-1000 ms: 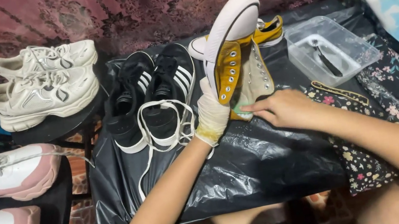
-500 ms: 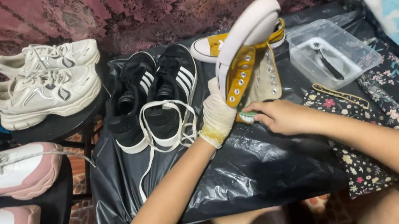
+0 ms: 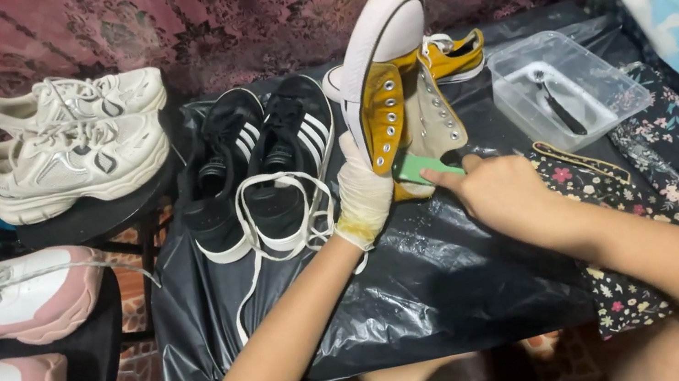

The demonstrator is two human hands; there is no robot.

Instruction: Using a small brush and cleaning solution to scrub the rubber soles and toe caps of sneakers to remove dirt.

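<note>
Mustard-yellow canvas marks the high-top sneaker, which stands toe-up over a black plastic sheet in the head view. The gloved left hand is closed around its lower part and holds it upright. The bare right hand grips a small green brush that touches the sneaker's side. Just beside it lie a pair of black striped sneakers and a clear plastic tray, with its yellow partner behind.

No labels, signs or screens showed. One clear, rectangular plastic container stood at the right on the black plastic sheet, lidless, holding a dark tool.
</note>
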